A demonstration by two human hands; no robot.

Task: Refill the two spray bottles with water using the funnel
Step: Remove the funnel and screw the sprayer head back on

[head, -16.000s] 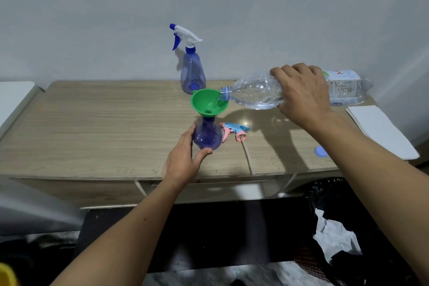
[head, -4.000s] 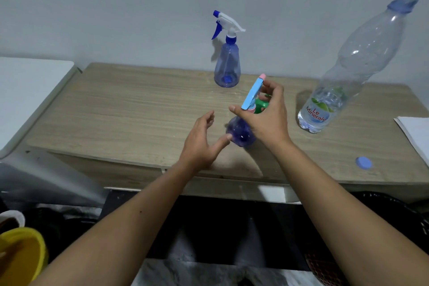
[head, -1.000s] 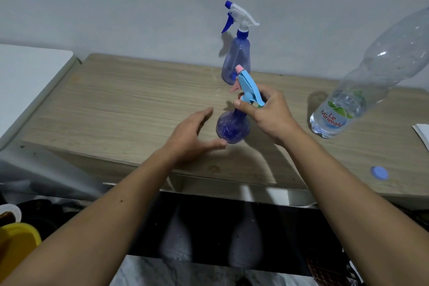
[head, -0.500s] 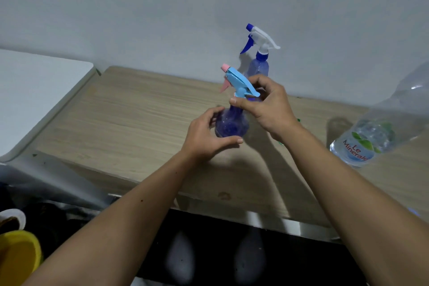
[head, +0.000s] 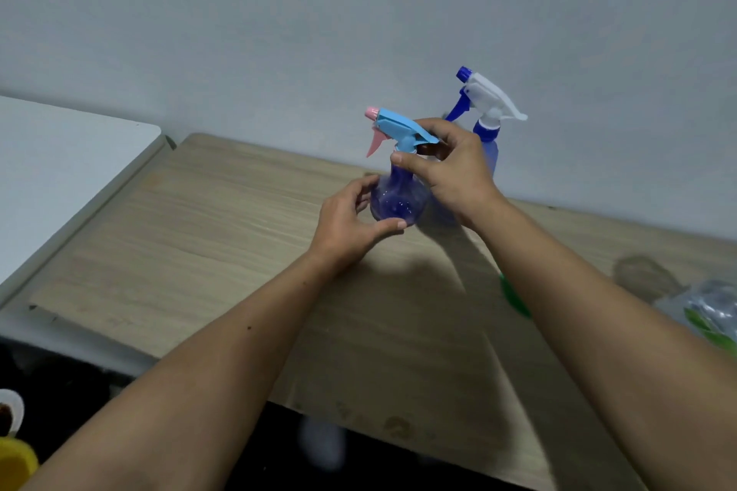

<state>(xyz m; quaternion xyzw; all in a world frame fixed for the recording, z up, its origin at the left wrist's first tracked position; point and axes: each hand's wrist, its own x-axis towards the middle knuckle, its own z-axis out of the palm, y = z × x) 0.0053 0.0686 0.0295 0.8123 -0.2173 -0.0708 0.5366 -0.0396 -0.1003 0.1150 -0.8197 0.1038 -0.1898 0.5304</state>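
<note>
Gripping the round blue spray bottle (head: 399, 201) by its belly, the left hand (head: 351, 221) holds it above the middle of the wooden table (head: 199, 243). The right hand (head: 450, 167) pinches the neck just under the light-blue trigger head (head: 402, 130). A second spray bottle (head: 488, 124) stands upright at the table's back edge, behind the right hand. The green funnel (head: 514, 297) peeks out beside the right forearm, and the water bottle (head: 706, 307) sits blurred toward the table's right edge.
</note>
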